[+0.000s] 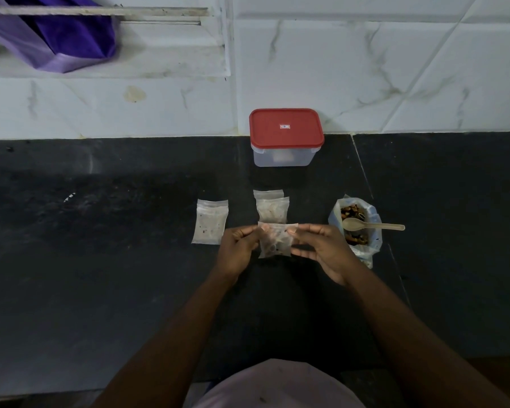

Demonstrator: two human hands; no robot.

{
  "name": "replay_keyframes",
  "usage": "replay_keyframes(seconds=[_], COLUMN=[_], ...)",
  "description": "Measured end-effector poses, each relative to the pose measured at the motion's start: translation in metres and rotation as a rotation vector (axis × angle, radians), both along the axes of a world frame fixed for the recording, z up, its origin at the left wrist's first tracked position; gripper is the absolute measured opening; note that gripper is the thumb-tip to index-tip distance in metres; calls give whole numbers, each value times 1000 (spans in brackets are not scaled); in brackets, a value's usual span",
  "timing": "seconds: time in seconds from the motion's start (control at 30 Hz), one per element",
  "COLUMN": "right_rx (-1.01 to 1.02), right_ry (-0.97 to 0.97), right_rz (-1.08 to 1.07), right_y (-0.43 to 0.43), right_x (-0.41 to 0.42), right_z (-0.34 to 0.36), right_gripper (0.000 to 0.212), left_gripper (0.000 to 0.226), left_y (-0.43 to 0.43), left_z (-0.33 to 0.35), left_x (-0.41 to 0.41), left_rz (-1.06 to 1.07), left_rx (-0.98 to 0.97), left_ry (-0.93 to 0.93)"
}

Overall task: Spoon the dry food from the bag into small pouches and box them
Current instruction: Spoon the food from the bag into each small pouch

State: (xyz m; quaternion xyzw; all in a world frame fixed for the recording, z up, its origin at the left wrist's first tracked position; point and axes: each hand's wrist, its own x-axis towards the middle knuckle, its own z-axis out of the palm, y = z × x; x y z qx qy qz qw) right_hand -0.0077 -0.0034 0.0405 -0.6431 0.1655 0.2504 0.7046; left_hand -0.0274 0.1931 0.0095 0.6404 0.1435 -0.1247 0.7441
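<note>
- Two hands hold one small pouch (275, 240) up over the dark counter (100, 260): the left hand (236, 249) pinches its top left corner, the right hand (318, 245) pinches the top right, fingers closed narrowly on the strip along the mouth.
- Some dark pieces sit low in that pouch. If the seal is only half pressed, I'd expect them to spill once it is tipped or dropped into the box.
- Pulling the corners apart too hard could reopen or tear the thin plastic.
- The bag of dry food (356, 228) stands open just right of the right hand, with the spoon (371, 225) balanced across its mouth, handle sticking out to the right. A careless wrist could knock the spoon off or topple the bag.
- The box (286, 138) sits at the back against the tiled wall, its red lid on. Someone must free a hand to open it first.
- Three more pouches lie flat: one (210, 221) to the left, two overlapping (272, 207) behind the hands; whether those are sealed I cannot tell.
</note>
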Motion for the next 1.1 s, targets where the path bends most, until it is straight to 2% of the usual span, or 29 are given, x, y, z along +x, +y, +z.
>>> replay_keyframes(seconds=[0.13,0.27,0.53,0.7,0.93,1.1], right_rx=[-74,-91,-155,-249,-411,-432], right_ry=[-69,-103,-134,-185,-291,-256], right_rz=[0,4,-74,-40,-19,-55], right_y=[5,13,15,14,18,19], right_x=[1,3,11,21,36,42], right_z=[-3,-7,-19,-24,-24,-25], right_gripper=[7,14,18,22,18,15], left_gripper=[20,24,17,10,6,5], left_y=[0,-4,-1,1,1,0], left_z=[-4,-7,-12,-15,-11,-11], left_x=[0,-1,9,17,32,40], left_rz=[13,71,58,93,127,119], left_rx=[9,56,94,171,244,310], left_ry=[-2,-35,-22,-34,-49,-42])
